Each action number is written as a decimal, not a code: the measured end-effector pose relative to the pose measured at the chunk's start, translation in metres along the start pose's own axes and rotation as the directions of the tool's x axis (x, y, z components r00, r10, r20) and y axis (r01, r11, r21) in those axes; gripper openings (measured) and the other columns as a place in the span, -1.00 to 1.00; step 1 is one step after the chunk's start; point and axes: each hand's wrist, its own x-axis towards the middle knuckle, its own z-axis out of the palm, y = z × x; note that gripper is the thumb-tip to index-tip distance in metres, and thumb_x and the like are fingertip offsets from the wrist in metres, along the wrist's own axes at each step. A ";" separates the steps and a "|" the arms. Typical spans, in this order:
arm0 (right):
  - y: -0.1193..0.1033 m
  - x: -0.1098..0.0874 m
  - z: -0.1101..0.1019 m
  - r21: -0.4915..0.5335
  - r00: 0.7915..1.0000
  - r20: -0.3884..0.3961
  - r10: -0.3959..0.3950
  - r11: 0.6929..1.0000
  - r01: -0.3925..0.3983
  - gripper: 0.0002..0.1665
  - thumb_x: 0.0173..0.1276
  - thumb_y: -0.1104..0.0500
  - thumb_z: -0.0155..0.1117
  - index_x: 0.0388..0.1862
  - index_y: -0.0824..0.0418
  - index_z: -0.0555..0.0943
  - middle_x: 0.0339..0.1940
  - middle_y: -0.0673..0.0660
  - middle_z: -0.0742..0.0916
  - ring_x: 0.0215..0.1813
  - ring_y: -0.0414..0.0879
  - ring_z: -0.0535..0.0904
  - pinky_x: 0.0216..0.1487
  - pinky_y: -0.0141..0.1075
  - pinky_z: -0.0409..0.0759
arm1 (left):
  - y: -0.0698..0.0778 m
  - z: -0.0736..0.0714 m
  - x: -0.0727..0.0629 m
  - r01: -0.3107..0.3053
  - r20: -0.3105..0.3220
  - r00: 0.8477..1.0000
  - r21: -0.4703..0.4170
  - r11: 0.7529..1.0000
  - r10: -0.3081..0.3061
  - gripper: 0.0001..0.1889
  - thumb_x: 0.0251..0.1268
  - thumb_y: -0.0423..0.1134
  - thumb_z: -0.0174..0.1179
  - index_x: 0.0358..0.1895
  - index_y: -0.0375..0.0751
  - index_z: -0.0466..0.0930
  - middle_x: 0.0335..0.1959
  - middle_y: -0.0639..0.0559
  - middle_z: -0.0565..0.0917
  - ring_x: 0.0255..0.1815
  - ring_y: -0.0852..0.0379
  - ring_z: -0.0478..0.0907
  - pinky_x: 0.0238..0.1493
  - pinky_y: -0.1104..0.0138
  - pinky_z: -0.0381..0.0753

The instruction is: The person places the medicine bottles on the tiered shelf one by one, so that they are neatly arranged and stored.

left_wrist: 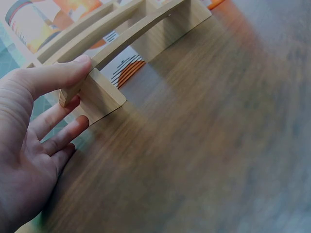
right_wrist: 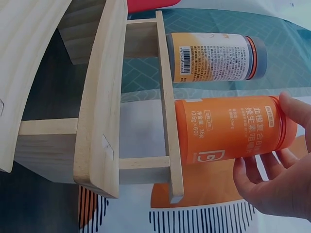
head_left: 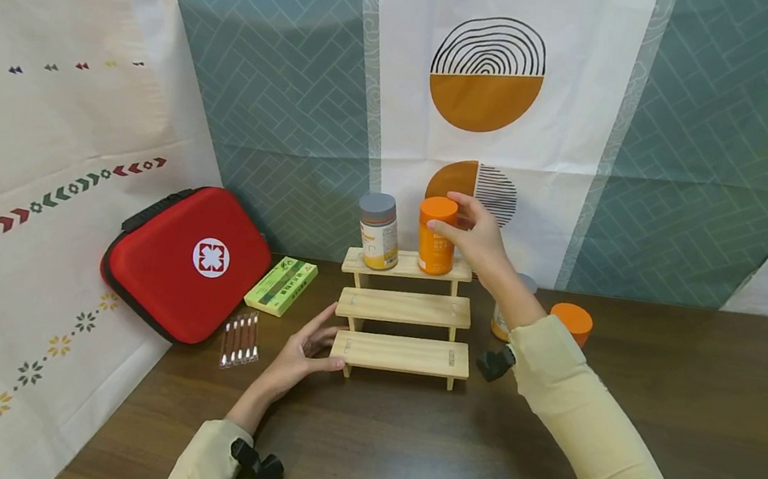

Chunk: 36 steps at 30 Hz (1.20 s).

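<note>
A three-step wooden rack [head_left: 400, 354] stands on the table. My left hand [head_left: 300, 354] holds the left end of its lowest step, thumb [left_wrist: 80, 63] on the board's edge and index fingertip just beneath it; the other fingers spread beside the rack's leg. On the top step, an orange pill bottle [head_left: 437, 239] stands upright, and my right hand [head_left: 479, 241] grips it around its orange lid. The right wrist view shows the bottle's base [right_wrist: 182, 131] right at the top board. To its left on that step stands a grey-lidded bottle [head_left: 379, 232] with a white and yellow label.
Right of the rack, partly behind my right arm, stand another grey-lidded bottle [head_left: 501, 321] and an orange-lidded one [head_left: 573, 322]. At the left are a red first-aid case [head_left: 185, 265], a green-yellow box [head_left: 282, 286] and a pack of cotton swabs [head_left: 241, 341]. Fabric hangs behind.
</note>
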 end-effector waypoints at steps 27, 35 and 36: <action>0.000 -0.008 -0.014 -0.088 0.999 0.016 -0.041 0.995 0.042 -0.20 0.36 0.08 0.30 0.51 0.16 0.23 0.46 0.18 0.44 0.43 0.14 0.33 0.40 0.02 0.37 | -0.001 0.001 -0.001 0.001 -0.007 1.000 0.004 1.000 -0.001 0.02 0.13 -0.39 0.38 0.59 0.07 -0.07 0.32 -0.30 0.49 0.21 0.04 0.55 0.39 -0.11 0.26; 0.006 -0.022 -0.034 -0.100 0.998 -0.022 -0.061 0.993 0.058 -0.23 0.37 0.02 0.29 0.49 0.08 0.26 0.43 0.20 0.45 0.44 0.14 0.32 0.37 0.06 0.38 | 0.000 0.001 -0.001 0.011 -0.011 1.000 0.002 1.000 -0.011 0.02 0.13 -0.39 0.37 0.59 0.03 -0.09 0.33 -0.31 0.48 0.24 -0.06 0.52 0.40 -0.12 0.25; 0.006 -0.024 -0.037 -0.095 0.998 -0.026 -0.063 0.994 0.060 -0.24 0.37 0.03 0.29 0.49 0.09 0.26 0.43 0.21 0.45 0.44 0.14 0.32 0.37 0.07 0.37 | 0.000 0.001 -0.001 0.011 -0.011 1.000 0.002 1.000 -0.011 0.02 0.13 -0.39 0.37 0.59 0.02 -0.09 0.33 -0.31 0.48 0.25 -0.06 0.52 0.39 -0.12 0.25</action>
